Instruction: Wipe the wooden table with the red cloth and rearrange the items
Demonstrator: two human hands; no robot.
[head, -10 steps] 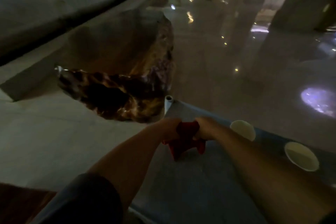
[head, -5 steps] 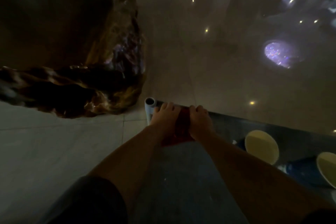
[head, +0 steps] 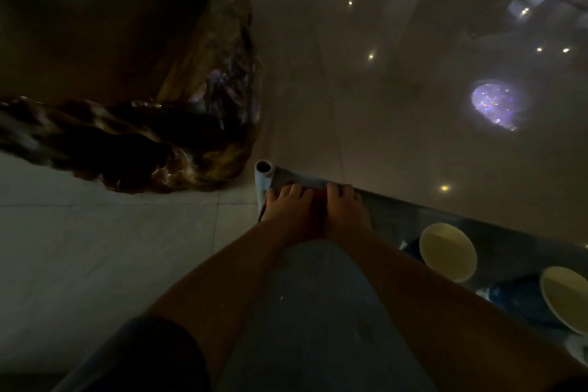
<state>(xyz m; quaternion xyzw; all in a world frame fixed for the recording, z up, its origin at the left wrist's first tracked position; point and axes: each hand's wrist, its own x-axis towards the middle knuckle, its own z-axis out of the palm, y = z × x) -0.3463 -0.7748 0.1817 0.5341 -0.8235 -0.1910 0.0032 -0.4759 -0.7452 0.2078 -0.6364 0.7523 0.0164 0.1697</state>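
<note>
Plenty of open tiled floor is lying left of the left hand, with the wooden table sitting beyond it, well apart. A pale tube is standing at the grey surface's far corner, just beside that hand. Left hand and right hand are pressing side by side, fingers flat, on the red cloth at the far edge. To their right a pale bowl and a second bowl are sitting; their contents I cannot tell.

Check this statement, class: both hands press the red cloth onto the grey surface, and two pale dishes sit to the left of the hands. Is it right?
Not quite. The head view shows the two pale dishes to the right of the hands, not the left. The rest holds: the left hand and right hand press the red cloth onto the grey surface.
</note>
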